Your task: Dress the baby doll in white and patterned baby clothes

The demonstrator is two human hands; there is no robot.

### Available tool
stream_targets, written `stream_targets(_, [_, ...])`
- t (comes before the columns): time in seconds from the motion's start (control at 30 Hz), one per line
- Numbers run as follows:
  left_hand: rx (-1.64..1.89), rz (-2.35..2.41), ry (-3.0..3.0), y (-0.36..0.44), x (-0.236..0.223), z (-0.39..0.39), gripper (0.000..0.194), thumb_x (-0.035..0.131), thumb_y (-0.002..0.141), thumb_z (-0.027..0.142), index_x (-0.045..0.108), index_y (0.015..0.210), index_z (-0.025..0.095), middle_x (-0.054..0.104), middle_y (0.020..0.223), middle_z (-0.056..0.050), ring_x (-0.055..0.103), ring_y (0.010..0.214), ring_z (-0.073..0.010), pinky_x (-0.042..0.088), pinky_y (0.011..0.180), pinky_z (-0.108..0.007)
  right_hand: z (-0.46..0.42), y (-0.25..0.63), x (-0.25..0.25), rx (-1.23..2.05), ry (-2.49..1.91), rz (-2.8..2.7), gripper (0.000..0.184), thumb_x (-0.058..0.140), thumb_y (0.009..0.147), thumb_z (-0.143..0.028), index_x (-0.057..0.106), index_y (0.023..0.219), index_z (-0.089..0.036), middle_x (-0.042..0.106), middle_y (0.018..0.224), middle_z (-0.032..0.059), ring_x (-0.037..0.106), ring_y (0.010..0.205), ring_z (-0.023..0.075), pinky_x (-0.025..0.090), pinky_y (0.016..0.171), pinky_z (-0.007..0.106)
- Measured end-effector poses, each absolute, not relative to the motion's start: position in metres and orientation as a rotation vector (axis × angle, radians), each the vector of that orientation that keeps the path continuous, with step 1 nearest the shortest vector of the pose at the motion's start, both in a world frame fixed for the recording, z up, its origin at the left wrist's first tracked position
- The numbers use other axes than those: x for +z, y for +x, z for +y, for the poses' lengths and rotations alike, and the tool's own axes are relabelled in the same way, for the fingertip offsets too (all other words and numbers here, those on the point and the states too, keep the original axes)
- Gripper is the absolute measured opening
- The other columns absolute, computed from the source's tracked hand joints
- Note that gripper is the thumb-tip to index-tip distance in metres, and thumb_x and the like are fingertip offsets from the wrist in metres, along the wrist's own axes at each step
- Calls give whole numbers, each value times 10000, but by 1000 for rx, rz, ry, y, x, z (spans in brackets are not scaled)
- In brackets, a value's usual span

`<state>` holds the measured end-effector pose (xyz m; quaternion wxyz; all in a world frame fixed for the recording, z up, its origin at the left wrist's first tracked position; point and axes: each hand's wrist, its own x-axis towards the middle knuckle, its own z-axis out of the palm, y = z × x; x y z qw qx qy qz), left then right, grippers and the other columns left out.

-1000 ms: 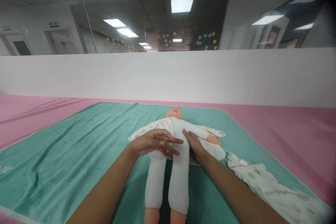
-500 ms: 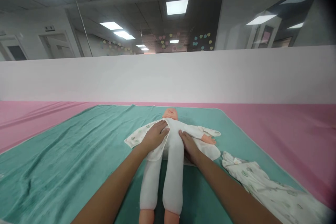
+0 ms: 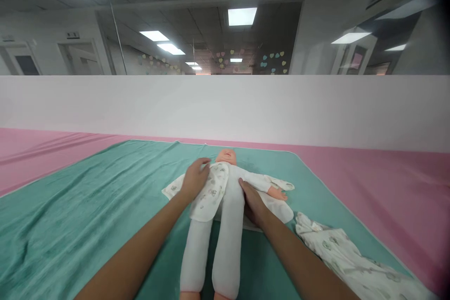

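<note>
Green blanket (image 3: 87, 206) beneath the face-up doll (image 3: 232, 199), with left hand (image 3: 195, 178) half-curled over its shirt (image 3: 213, 191), right hand (image 3: 254, 204) against its side, fingers fairly straight; unable to tell any grip.

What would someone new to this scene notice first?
Probably the doll lying face up on a teal blanket, with the left hand and right hand at either side of its torso. Next, the crumpled printed garment at lower right, then the pink surface around the blanket.
</note>
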<state>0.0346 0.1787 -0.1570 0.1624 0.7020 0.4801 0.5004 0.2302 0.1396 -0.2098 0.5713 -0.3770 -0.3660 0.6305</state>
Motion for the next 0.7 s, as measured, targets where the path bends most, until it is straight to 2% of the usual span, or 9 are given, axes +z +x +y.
stream_targets(0.1, [1125, 1689, 2161, -27, -180, 188, 428, 444, 811, 454, 553, 1152, 219, 565, 1191, -75, 482, 1117, -268, 353, 936, -370, 141, 231, -210, 1571, -828, -814, 383, 623, 732, -480, 591, 993, -201, 662, 965, 53, 620, 872, 193, 520, 736, 291])
stream_targets(0.2, [744, 1725, 2233, -73, -193, 186, 552, 478, 769, 526, 497, 1228, 220, 561, 1192, -94, 490, 1090, -298, 375, 878, -371, 140, 232, -208, 1606, -791, -762, 413, 621, 742, -467, 568, 1060, -210, 650, 1026, 61, 618, 917, 209, 525, 770, 310])
stream_targets(0.27, [644, 1718, 2272, -89, -194, 181, 572, 507, 748, 520, 490, 1236, 223, 567, 1181, -96, 494, 1076, -305, 376, 864, -370, 140, 232, -207, 1598, -801, -745, 440, 633, 737, -452, 548, 1099, -218, 644, 1046, 61, 618, 933, 212, 529, 781, 317])
stream_targets(0.5, [710, 1822, 2237, -84, -193, 179, 414, 494, 755, 361, 547, 1145, 232, 582, 1149, -73, 531, 1017, -280, 392, 813, -344, 132, 225, -200, 1564, -893, -723, 682, 724, 667, -385, 407, 1257, -261, 622, 1100, 75, 634, 901, 223, 556, 730, 339])
stream_targets(0.6, [825, 1786, 2211, -82, -194, 180, 441, 463, 779, 370, 533, 1192, 231, 574, 1173, -66, 545, 1003, -265, 399, 832, -346, 128, 220, -196, 1582, -926, -734, 741, 745, 650, -322, 368, 1288, -305, 623, 1106, 57, 643, 872, 219, 569, 705, 337])
stream_targets(0.7, [946, 1665, 2088, -85, -190, 178, 508, 434, 800, 435, 507, 1255, 222, 549, 1246, -57, 518, 1085, -265, 401, 891, -343, 124, 219, -193, 1546, -960, -768, 761, 747, 646, -294, 359, 1301, -300, 619, 1118, 64, 647, 861, 213, 576, 685, 320])
